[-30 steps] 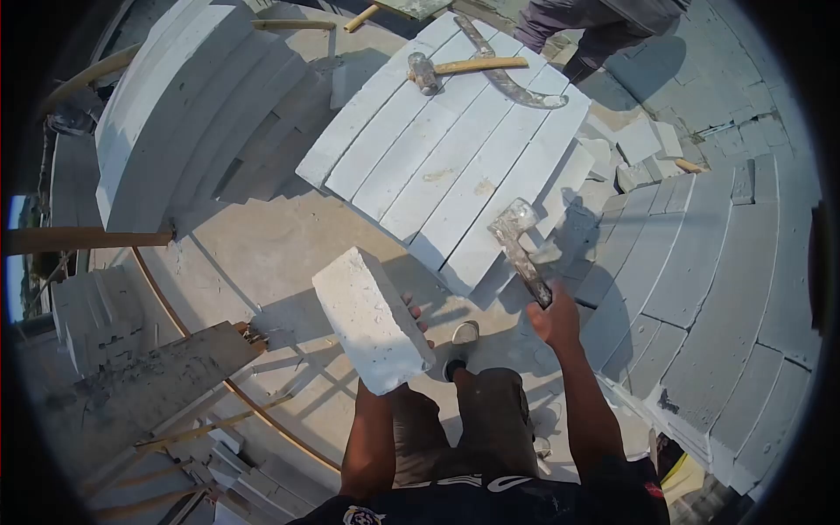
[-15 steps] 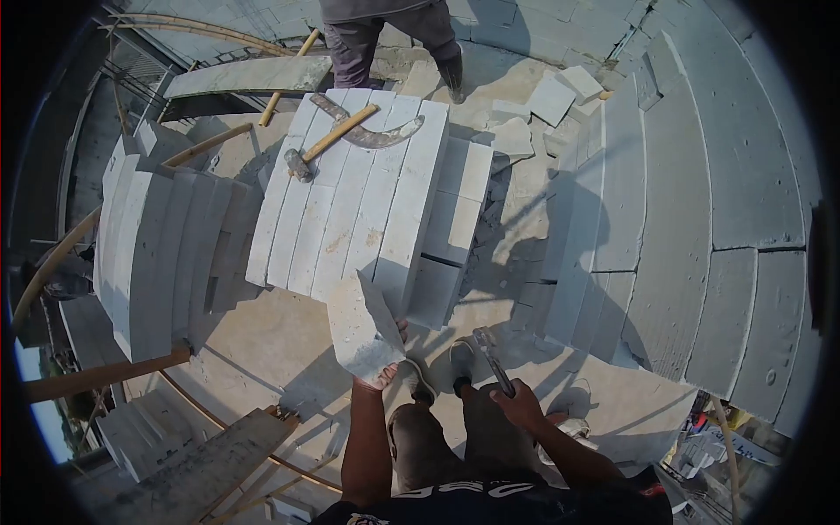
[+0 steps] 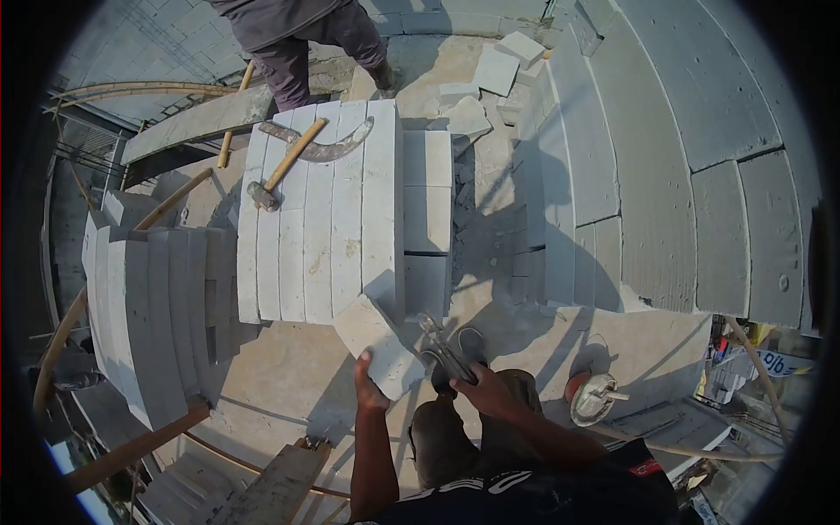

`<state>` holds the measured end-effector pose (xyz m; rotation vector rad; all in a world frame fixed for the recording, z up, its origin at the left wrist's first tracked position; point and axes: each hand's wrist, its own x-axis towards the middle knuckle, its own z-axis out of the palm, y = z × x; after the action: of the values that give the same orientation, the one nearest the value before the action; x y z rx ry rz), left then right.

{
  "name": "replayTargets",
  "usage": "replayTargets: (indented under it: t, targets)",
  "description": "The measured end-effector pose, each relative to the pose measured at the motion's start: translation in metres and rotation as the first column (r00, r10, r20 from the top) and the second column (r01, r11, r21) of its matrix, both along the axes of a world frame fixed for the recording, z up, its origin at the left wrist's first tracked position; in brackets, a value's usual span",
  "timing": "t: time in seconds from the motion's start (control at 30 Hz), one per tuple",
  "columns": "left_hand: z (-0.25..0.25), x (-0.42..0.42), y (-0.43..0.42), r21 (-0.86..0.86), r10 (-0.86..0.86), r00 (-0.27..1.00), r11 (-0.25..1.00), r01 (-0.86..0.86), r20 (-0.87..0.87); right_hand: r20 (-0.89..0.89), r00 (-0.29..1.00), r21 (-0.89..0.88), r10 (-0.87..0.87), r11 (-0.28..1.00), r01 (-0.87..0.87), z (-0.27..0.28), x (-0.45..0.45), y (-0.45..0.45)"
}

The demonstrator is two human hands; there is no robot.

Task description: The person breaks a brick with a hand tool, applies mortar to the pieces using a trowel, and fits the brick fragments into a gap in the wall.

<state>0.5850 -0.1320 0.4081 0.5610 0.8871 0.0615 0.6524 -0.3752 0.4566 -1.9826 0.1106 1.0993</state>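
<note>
My left hand [image 3: 371, 387] grips a cut piece of white lightweight concrete block [image 3: 378, 343] by its lower left side, the thumb lying on its face. The other fingers are hidden behind the block. Closed round the handle of a metal hammer [image 3: 444, 347], my right hand [image 3: 486, 391] is just to the right of the block. The hammer's head points away from me, and its exact shape is hard to make out. Beyond the block piece stands a stack of white blocks [image 3: 317, 236].
A wooden-handled hammer [image 3: 289, 162] and a curved metal blade [image 3: 346, 149] lie on the stack. Another person [image 3: 293, 39] stands behind it. A block wall [image 3: 656, 131] rises on the right. A bucket [image 3: 593, 398] sits near my right side; more blocks [image 3: 144, 297] stand left.
The block piece has turned, and my left thumb now shows on its face. My right hand has brought the hammer left, closer to the block. The view has shifted, and the other person appears further left.
</note>
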Motion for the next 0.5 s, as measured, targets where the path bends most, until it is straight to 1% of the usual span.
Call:
replayTargets:
  t: [0.03, 0.1, 0.13, 0.17, 0.2, 0.23, 0.27, 0.3, 0.33, 0.37, 0.4, 0.43, 0.47, 0.5]
  targets:
    - [0.001, 0.002, 0.005, -0.004, -0.021, 1.0, 1.0, 0.021, 0.001, -0.019, 1.0, 0.026, 0.015, 1.0, -0.014, 0.003, -0.004, 0.007]
    - [0.014, 0.013, 0.015, 0.136, 0.049, 0.995, 0.989, -0.061, 0.086, -0.032, 0.999, 0.052, 0.022, 0.998, -0.02, 0.002, -0.011, 0.017]
    - [0.027, 0.024, 0.021, 0.133, 0.047, 0.985, 0.989, -0.07, 0.166, -0.008, 1.0, 0.043, 0.021, 0.999, -0.02, 0.0, -0.017, 0.021]
    - [0.028, 0.033, 0.029, 0.135, 0.045, 0.985, 0.989, -0.068, 0.167, 0.016, 1.0, 0.035, 0.025, 0.999, -0.026, -0.002, -0.022, 0.025]
    - [0.03, 0.041, 0.038, 0.184, 0.041, 0.987, 0.981, -0.069, 0.154, 0.018, 0.999, 0.04, 0.026, 0.999, -0.027, -0.005, -0.027, 0.029]
    - [0.032, 0.047, 0.047, 0.232, 0.04, 0.989, 0.97, -0.073, 0.145, 0.057, 0.998, 0.021, -0.012, 1.0, 0.011, -0.007, -0.03, 0.032]
    - [0.026, 0.053, 0.057, 0.18, 0.026, 0.978, 0.982, -0.064, 0.208, 0.099, 0.994, 0.004, -0.051, 0.999, 0.05, -0.009, -0.031, 0.036]
    - [0.014, 0.058, 0.062, 0.183, 0.029, 0.976, 0.981, -0.069, 0.214, 0.104, 0.993, 0.008, -0.047, 0.999, 0.046, -0.011, -0.032, 0.039]
    - [0.001, 0.063, 0.064, 0.359, 0.023, 0.993, 0.931, -0.064, 0.116, 0.102, 0.992, 0.012, -0.074, 0.997, 0.073, -0.011, -0.032, 0.04]
    - [-0.004, 0.068, 0.063, 0.52, 0.037, 0.999, 0.853, -0.04, 0.016, 0.099, 0.99, 0.014, -0.099, 0.995, 0.098, -0.01, -0.033, 0.042]
    - [-0.002, 0.074, 0.058, 0.608, 0.077, 0.997, 0.793, -0.046, -0.025, 0.103, 0.99, 0.01, -0.091, 0.996, 0.09, -0.007, -0.032, 0.043]
    - [-0.004, 0.076, 0.058, 0.604, 0.086, 0.996, 0.795, -0.056, -0.02, 0.107, 0.988, 0.016, -0.115, 0.993, 0.114, -0.003, -0.032, 0.045]
    - [-0.008, 0.078, 0.058, 0.699, 0.207, 0.974, 0.709, -0.089, -0.087, 0.109, 0.985, 0.02, -0.136, 0.991, 0.134, 0.003, -0.031, 0.045]
    - [-0.01, 0.076, 0.058, 0.785, 0.337, 0.931, 0.61, -0.105, -0.138, 0.113, 0.987, 0.015, -0.117, 0.993, 0.117, 0.011, -0.031, 0.046]
